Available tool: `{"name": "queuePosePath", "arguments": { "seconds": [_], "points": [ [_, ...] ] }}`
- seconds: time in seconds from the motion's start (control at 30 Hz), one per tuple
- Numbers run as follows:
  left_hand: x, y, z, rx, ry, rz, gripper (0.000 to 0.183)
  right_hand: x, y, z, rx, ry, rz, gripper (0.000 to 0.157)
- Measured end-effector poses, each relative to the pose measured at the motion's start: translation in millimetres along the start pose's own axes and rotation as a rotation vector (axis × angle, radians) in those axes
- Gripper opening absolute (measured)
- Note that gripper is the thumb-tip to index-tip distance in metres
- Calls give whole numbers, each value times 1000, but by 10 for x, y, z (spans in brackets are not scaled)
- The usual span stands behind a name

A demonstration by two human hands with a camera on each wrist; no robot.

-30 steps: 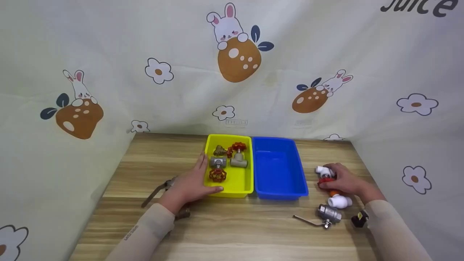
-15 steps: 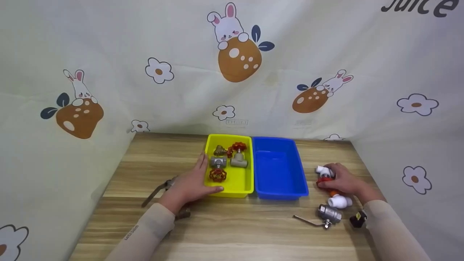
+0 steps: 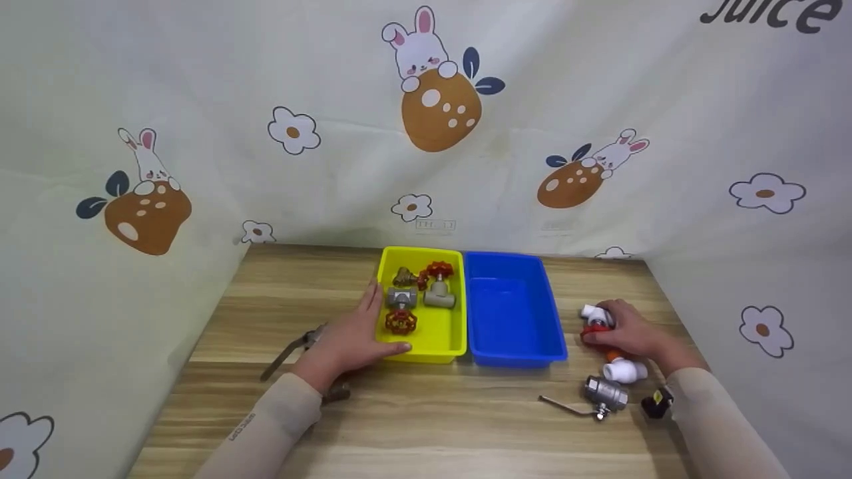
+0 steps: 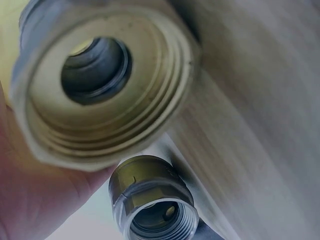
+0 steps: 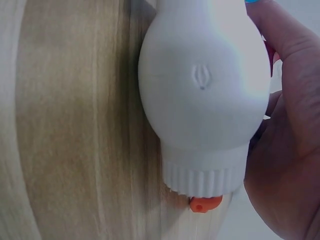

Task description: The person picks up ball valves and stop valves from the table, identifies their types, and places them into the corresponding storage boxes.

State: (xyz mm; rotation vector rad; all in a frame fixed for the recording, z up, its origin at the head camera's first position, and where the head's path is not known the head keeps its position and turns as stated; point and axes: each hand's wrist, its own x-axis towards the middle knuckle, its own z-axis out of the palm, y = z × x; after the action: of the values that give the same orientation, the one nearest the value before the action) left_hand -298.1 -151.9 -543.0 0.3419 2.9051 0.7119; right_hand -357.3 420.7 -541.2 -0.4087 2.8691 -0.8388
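Observation:
My left hand (image 3: 349,342) rests against the left side of the yellow bin (image 3: 436,342), fingers straight along the wall and thumb over the front rim. In the bin lie a small brass gate valve (image 3: 403,277) and two grey valves, all with red handwheels. At the right, my right hand (image 3: 636,336) grips a white valve (image 3: 590,312) by its red handle (image 3: 594,334), fingers curled over it. Just in front sits a white ball valve (image 3: 624,371) with an orange handle; it fills much of the right wrist view.
A blue bin (image 3: 512,326) adjoins the yellow one. A steel ball valve (image 3: 607,392) with a long lever lies front right. Partly hidden by my left arm are a lever-handled valve (image 3: 311,337) and a brass fitting (image 3: 337,392). Threaded valve ends (image 4: 145,55) loom in the left wrist view.
My right hand and the red handle in it have shifted very slightly left. The left hand, the bins and the other valves stay put.

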Motion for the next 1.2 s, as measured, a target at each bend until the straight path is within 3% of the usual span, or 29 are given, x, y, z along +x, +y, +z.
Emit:
{"name": "queuePosePath", "arguments": {
  "seconds": [0.4, 0.7, 0.9, 1.2],
  "points": [
    [-12, 5, -10, -6, 4, -4, 139, 11, -178, -118, 30, -38, 50, 82],
    [-16, 24, -21, 12, 1, -9, 137, 28, -350, -210, 72, 21, -2, 77],
    [-18, 33, -28, 8, -1, -17, 138, 26, -507, -267, 101, 0, 14, 80],
    [-19, 32, -32, -3, -5, -18, 139, 95, -785, -301, 122, -9, -79, 70]
  ]
}}
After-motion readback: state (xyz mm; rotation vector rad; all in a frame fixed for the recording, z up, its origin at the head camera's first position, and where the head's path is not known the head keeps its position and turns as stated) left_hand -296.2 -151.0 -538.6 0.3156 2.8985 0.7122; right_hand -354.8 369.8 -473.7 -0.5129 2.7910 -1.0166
